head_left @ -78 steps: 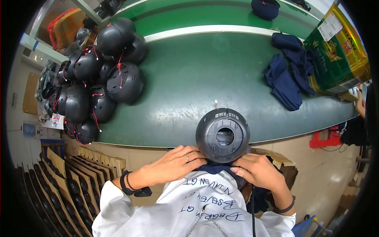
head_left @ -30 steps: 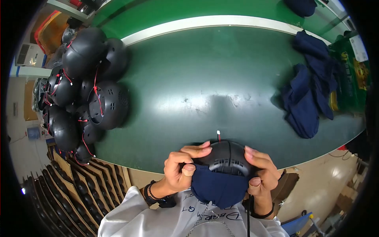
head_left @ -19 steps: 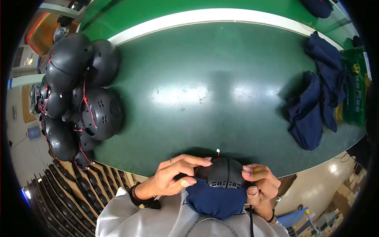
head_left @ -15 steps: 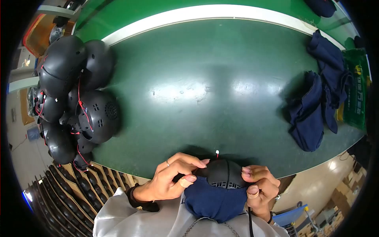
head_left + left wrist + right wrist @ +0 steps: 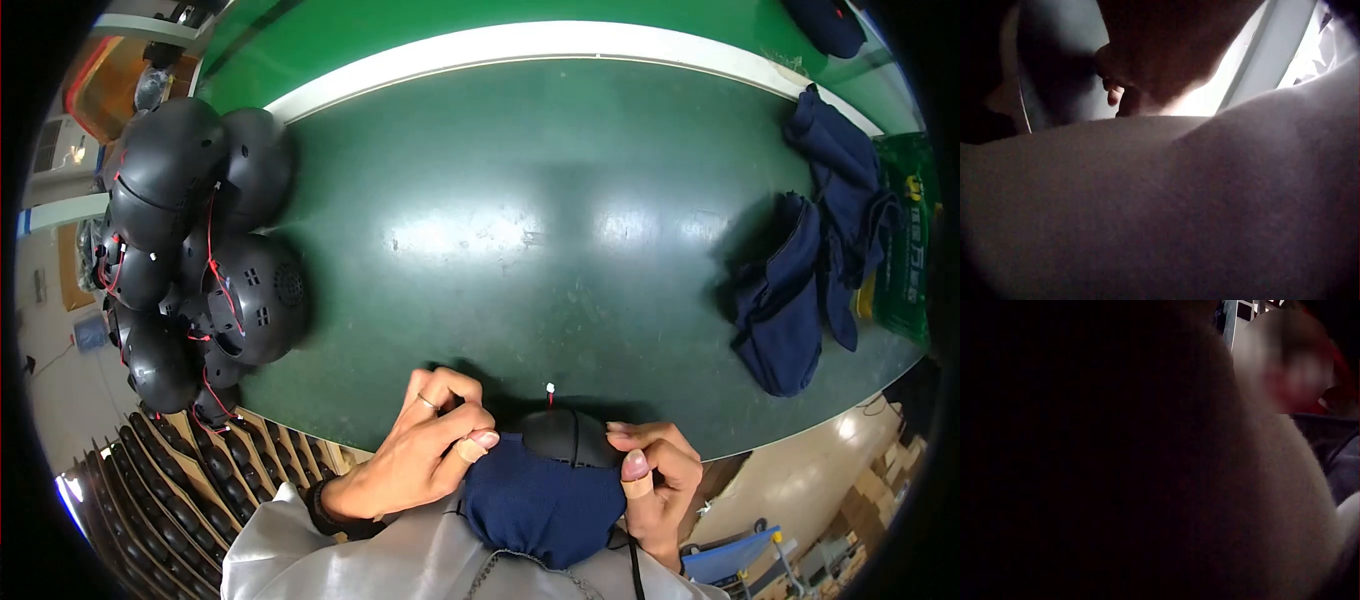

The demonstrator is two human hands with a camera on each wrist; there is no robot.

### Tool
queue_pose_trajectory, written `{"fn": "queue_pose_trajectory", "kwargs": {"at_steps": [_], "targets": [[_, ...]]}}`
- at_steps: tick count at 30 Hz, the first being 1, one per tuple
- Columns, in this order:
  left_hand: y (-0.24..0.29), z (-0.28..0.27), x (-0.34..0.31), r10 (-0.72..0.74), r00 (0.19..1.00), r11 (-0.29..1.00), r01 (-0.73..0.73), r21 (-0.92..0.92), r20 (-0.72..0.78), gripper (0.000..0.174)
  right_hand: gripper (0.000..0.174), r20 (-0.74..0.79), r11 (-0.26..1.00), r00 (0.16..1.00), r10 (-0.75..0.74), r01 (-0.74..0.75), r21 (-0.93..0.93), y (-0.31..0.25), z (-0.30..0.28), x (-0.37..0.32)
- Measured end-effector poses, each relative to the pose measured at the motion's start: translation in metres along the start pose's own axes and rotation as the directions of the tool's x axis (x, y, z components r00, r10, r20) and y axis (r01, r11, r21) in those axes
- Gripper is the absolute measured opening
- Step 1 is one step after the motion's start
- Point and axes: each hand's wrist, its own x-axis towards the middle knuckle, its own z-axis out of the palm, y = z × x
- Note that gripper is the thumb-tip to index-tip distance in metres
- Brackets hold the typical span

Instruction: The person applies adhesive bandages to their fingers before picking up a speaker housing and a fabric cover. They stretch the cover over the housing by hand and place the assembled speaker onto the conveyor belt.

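A black dome-shaped shell (image 5: 560, 434) is at the table's near edge, its lower part covered by navy cloth (image 5: 545, 500). The left hand (image 5: 415, 455) pinches the cloth's left edge between thumb and curled fingers. On the other side the right hand (image 5: 655, 485) grips the cloth and shell, thumb and fingers bent at the rim. A white connector (image 5: 550, 387) on a red wire sticks up behind the shell. The left wrist view shows the dark left hand (image 5: 1166, 56) partly; what it holds is hidden there. Skin fills most of the right wrist view, too dark to tell more.
Several black shells (image 5: 165, 175) with red wires are piled on the left of the green table (image 5: 450, 300). Navy cloth pieces (image 5: 785, 300) lie at the right beside a green container (image 5: 905, 250). Racks of dark round parts (image 5: 170, 480) stand at lower left.
The shell has tipped and moved nearer the body since the earliest frame, and the cloth covers more of it. The left fingers have lifted off the shell's top onto the cloth edge.
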Motion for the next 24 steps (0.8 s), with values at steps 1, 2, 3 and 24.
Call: {"fn": "queue_pose_trajectory", "kwargs": {"at_steps": [1, 2, 3, 24], "targets": [[-0.001, 0.001, -0.001, 0.0, 1.0, 0.999, 0.001, -0.035, 0.013, 0.011, 0.029, 0.004, 0.999, 0.999, 0.042, -0.042, 0.01, -0.001, -0.001, -0.002], [-0.003, 0.002, -0.002, 0.0, 1.0, 0.999, 0.001, -0.032, 0.013, 0.011, 0.029, 0.011, 0.996, 0.996, 0.083, -0.084, 0.021, -0.001, -0.002, -0.004], [-0.008, 0.004, -0.002, 0.021, 0.999, 0.991, -0.016, -0.136, 0.036, 0.013, 0.029, 0.009, 0.997, 0.997, 0.078, -0.079, 0.024, -0.001, -0.002, -0.002], [-0.017, -0.015, 0.022, 0.298, 0.891, 0.903, -0.147, -0.403, 0.343, 0.02, 0.037, 0.176, 0.989, 0.974, -0.143, 0.148, -0.014, 0.013, -0.013, -0.008]]}}
